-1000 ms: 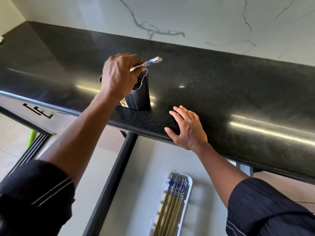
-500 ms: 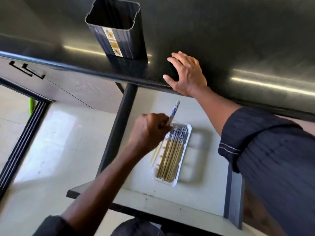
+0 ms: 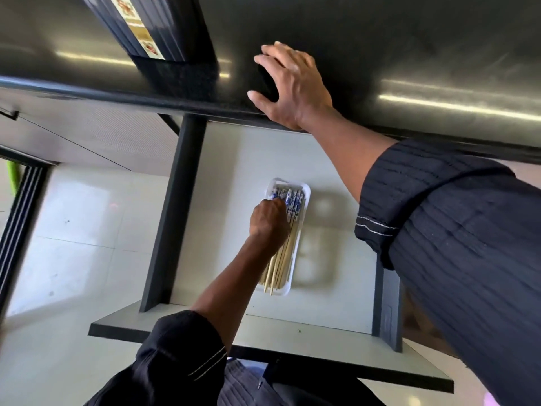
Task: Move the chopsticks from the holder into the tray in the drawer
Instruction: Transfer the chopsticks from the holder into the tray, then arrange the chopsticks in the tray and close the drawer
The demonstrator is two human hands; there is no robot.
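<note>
Left hand (image 3: pixel 270 219) gone from the holder (image 3: pixel 152 24) on the desk down into the drawer, now lowered onto the tray (image 3: pixel 304 194), its chopstick (image 3: pixel 276 195) laid among the rest

Left hand (image 3: pixel 270 221) curled, lowered; right hand (image 3: pixel 289 86) splayed flat.

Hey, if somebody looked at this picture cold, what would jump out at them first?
Probably the left hand down in the open drawer, resting on the blue-tipped chopsticks in the white tray. Next, the right hand spread flat on the edge of the black counter, beside the dark holder.
</note>
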